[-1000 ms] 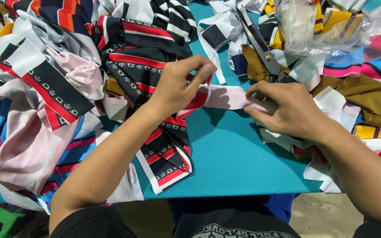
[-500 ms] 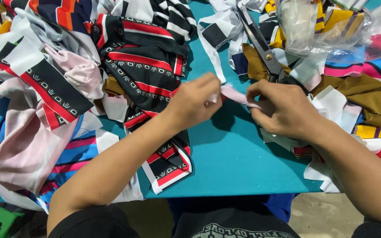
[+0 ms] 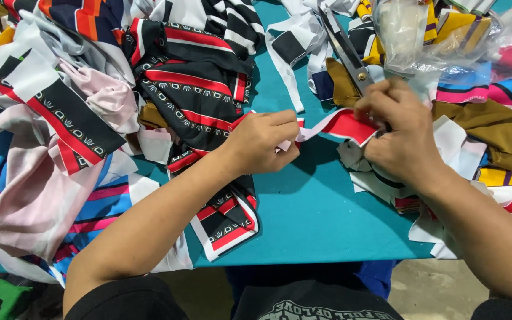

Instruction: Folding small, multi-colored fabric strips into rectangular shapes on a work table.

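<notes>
So, L to R: a heap of cut fabric pieces (image 3: 60, 118) covers the left of the teal table (image 3: 321, 219), w/ a black-and-red patterned piece (image 3: 200, 89) on top near centre. The left hand (image 3: 262, 142) pinches one end of a red-and-white strip (image 3: 339, 125); the right hand (image 3: 401, 133) grips the other end, fingers closed on it, strip stretched between them just above the table. Looks mid-job: lots of scraps unsorted both sides. Scissors (image 3: 345, 53) lie unused behind. A clear plastic bag (image 3: 422, 35) top right holds coloured scraps; can't tell how full.
</notes>
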